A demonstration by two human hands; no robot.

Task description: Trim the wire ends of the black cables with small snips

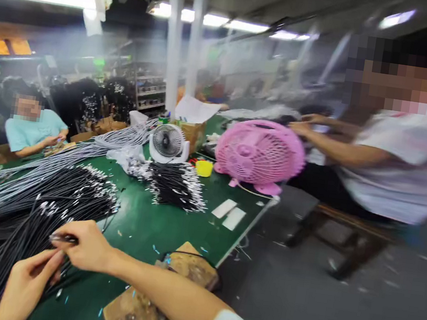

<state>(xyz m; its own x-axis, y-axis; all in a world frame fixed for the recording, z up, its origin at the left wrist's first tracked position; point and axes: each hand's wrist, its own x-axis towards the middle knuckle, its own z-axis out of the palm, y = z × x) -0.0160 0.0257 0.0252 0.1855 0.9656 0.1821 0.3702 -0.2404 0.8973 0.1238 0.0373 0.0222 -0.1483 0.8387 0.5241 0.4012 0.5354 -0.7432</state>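
My right hand reaches in from the right, its fingers closed on a small dark piece with a shiny tip; blur hides its exact kind. Just below it, my left hand is closed in a pinch, its fingertips close to the right hand's. What lies between the left fingertips is hidden. Both hands are above the near edge of a large pile of black cables, whose light-coloured ends point toward the middle of the green table.
Grey cables run behind the black pile. Beyond are a second black cable bundle, a white fan, a pink fan and a yellow tub. Worn boards lie near my forearm. Co-workers sit left and right.
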